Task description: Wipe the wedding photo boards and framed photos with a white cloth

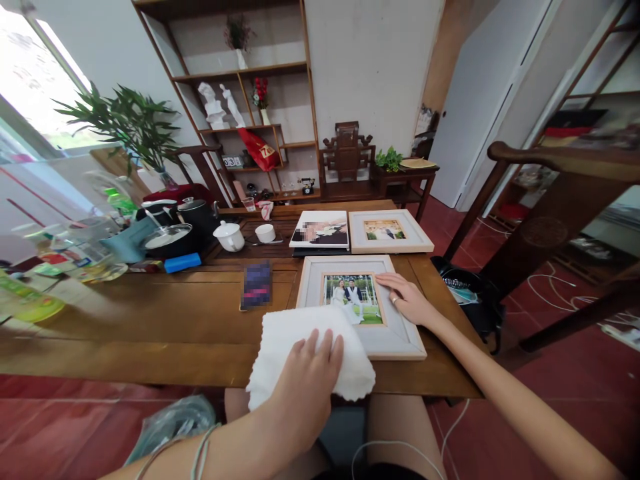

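Observation:
A white cloth lies bunched over the lower left corner of a picture frame and hangs past the table's front edge. Bent over it, my left hand grips the cloth, pressing it down with its thumb hidden. The pale wooden frame lies flat, holding a photo of a couple on grass. My right hand, wearing a ring, rests with fingers stretched out on the photo's right inner border and the pale mat. It is open and grasps nothing.
Behind lie a white-edged photo panel and a second picture frame. A dark blurred packet is left of the cloth. Further left are a lidded white cup, a blue box and several bottles. A wooden chair stands right.

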Motion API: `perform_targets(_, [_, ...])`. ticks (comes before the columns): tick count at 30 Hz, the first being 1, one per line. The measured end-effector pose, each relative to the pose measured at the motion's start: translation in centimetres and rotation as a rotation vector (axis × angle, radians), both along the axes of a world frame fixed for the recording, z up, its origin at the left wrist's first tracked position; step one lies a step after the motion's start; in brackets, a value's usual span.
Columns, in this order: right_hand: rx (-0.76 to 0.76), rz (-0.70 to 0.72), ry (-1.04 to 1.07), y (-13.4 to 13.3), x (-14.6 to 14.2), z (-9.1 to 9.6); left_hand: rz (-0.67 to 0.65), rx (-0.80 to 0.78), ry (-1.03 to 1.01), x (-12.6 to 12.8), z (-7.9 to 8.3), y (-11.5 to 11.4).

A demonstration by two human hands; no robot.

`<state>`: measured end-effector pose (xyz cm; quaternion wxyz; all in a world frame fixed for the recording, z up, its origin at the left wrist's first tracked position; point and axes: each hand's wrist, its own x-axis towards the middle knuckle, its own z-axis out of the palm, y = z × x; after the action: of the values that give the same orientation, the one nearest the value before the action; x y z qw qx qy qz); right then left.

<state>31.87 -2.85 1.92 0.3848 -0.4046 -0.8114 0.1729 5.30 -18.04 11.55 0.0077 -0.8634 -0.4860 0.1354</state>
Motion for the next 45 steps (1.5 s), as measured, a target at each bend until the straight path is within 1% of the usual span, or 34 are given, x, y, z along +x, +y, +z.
perform_targets(4, [-0.001, -0.001, -0.008, 0.0, 0.0, 0.0, 0.011, -0.009, -0.027, -0.6, -0.1, 0.4])
perform_targets(9, [0.009, 0.000, -0.010, 0.0, 0.0, 0.0, 0.039, 0.069, -0.050, -0.9, -1.1, 2.2])
perform_targets(12, [0.006, 0.004, -0.011, 0.0, 0.1, -0.1, 0.042, 0.124, -0.087, -1.0, -1.8, 4.1])
perform_targets(18, [0.003, 0.007, -0.007, 0.0, 0.1, -0.1, 0.047, 0.290, -0.128, -0.7, -3.6, 9.8])
perform_targets(21, [0.010, 0.007, -0.019, 0.0, 0.1, 0.0, 0.065, 0.311, -0.150, 0.0, -3.7, 11.7])
perform_targets(23, [0.016, 0.004, -0.030, 0.1, 0.1, 0.0, 0.088, 0.301, -0.145, 0.7, -3.3, 12.1])
perform_targets(25, [0.018, 0.006, -0.038, 0.1, 0.1, 0.0, 0.105, 0.270, -0.122, 1.4, -2.8, 11.8])
perform_targets(28, [0.016, 0.010, -0.035, 0.2, 0.1, 0.0, 0.099, 0.198, -0.086, 2.3, -2.0, 10.2])
perform_targets(32, [0.020, 0.009, -0.034, 0.1, 0.1, 0.0, 0.046, 0.089, -0.063, 2.5, -1.3, 6.5])
perform_targets(35, [0.018, 0.005, -0.044, 0.1, 0.1, 0.0, -0.002, 0.049, -0.045, 2.2, -0.8, 3.6])
perform_targets(38, [0.008, -0.002, -0.040, 0.0, 0.0, 0.0, -0.032, 0.027, -0.031, 2.1, -0.1, 1.8])
perform_targets(41, [0.000, -0.008, -0.026, 0.0, 0.0, 0.0, -0.023, 0.022, -0.045, 2.2, 0.3, 1.4])
perform_targets(45, [0.012, -0.002, -0.026, 0.0, 0.0, 0.0, 0.005, 0.048, -0.052, 2.3, -0.2, 2.4])
